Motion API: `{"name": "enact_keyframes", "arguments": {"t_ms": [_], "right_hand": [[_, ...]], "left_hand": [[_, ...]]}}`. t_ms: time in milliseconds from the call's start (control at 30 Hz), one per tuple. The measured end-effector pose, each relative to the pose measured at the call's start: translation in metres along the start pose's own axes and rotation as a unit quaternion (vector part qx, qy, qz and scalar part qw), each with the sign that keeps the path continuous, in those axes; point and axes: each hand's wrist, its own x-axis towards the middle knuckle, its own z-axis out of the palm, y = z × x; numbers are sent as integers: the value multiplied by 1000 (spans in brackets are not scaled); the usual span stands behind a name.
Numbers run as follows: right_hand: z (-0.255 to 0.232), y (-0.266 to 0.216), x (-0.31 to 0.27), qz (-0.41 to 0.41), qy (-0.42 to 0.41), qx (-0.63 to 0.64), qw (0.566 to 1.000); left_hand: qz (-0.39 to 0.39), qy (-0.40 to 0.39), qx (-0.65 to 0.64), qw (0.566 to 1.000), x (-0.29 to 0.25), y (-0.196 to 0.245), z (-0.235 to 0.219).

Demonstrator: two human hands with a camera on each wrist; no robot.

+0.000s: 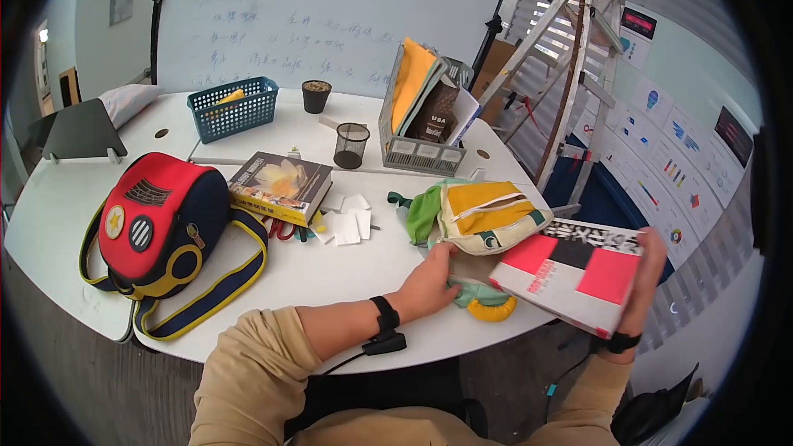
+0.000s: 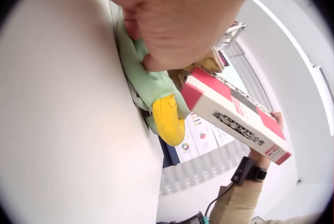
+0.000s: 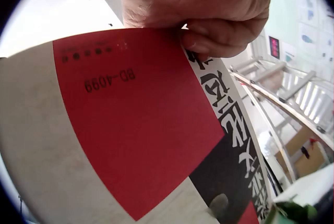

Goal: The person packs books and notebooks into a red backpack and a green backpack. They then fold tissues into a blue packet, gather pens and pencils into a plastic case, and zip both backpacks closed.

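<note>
On the table's front right lies a small backpack (image 1: 487,206) in mint green, cream and yellow. My left hand (image 1: 427,282) grips the edge of its opening, thumb and fingers curled over the mint fabric (image 2: 148,80). A yellow padded loop (image 1: 493,309) hangs at the table edge. With my right hand (image 1: 648,268) I hold a thick red, white and black book (image 1: 570,268) by its outer end, tilted above the table edge. The thumb and fingers pinch the cover (image 3: 141,109). The book's near corner (image 2: 193,96) points at the bag's opening and overlaps it in the head view.
A red and navy backpack (image 1: 165,223) stands at left, beside a flower-covered book (image 1: 281,186) and white paper pieces (image 1: 349,221). Behind are a blue basket (image 1: 235,116), plant pot (image 1: 315,97), mesh cup (image 1: 351,149) and grey file holder (image 1: 421,157). A stepladder (image 1: 578,74) stands right.
</note>
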Motion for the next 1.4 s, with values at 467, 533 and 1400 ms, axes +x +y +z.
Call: {"name": "enact_keyframes", "arguments": {"t_ms": [467, 533, 1400], "right_hand": [[107, -143, 27, 196, -135, 374, 896], [182, -132, 18, 280, -254, 396, 837], [274, -156, -67, -82, -543, -18, 835]], "left_hand": [[36, 19, 44, 998, 1, -13, 9], [37, 13, 53, 998, 1, -17, 9], [44, 7, -14, 999, -2, -14, 1]]}}
